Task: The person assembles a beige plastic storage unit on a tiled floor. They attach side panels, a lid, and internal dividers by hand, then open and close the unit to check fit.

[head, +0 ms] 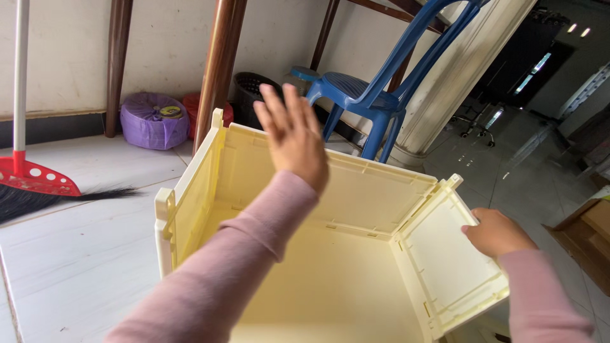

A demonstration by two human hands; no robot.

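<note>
Pale yellow folding crate [330, 254] sits on the white floor [82, 254], half assembled. Right hand [499, 233], fingers clamped, grips the loose side panel [445, 267]. Left hand [293, 136] hovers, fingers spread. Next: panel likely needs swinging upright.

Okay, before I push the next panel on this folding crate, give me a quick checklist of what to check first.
1. Right hand on the side panel: ok, it grips the panel's outer edge.
2. Left hand free: ok, open and raised above the crate, touching nothing.
3. Side panel upright: not ok, it leans outward.
4. Back wall standing: ok.
5. Corner latches engaged: cannot tell.
6. Space around: ok, broom and blue chair stand apart from the crate.
</note>
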